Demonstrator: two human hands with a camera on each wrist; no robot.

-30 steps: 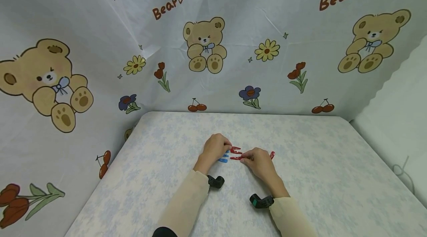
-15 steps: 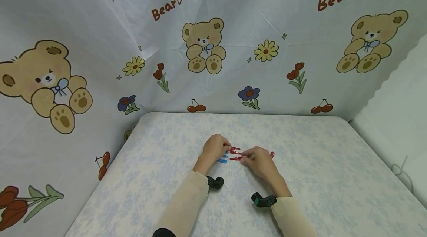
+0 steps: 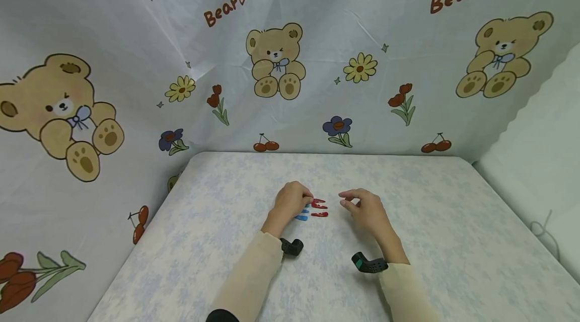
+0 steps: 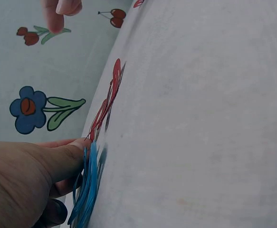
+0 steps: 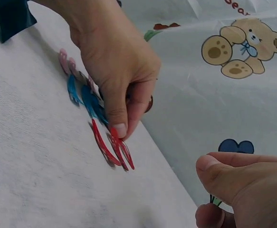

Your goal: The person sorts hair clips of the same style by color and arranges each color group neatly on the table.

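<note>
My left hand (image 3: pixel 290 202) rests low over a row of slim hair clips. In the right wrist view, its thumb and forefinger pinch the near end of a red hair clip (image 5: pixel 125 151). Another red hair clip (image 3: pixel 319 214) lies beside it on the table. Blue hair clips (image 4: pixel 90 183) lie under and beside the left hand, partly covered by it. Pink hair clips (image 5: pixel 63 61) sit at the row's far end in the right wrist view. My right hand (image 3: pixel 369 211) hangs above the table, right of the red clips, its fingers bent and nothing visible between them.
One more red piece (image 4: pixel 138 4) lies farther along the table in the left wrist view. The pale mottled table (image 3: pixel 217 186) ends at a bear-printed cloth (image 3: pixel 308 110) behind. A thin cord (image 3: pixel 546 234) hangs at the right.
My right hand has let go of the nearer red hair clip and moved up and right, away from the row. The left hand has stayed at the clips.
</note>
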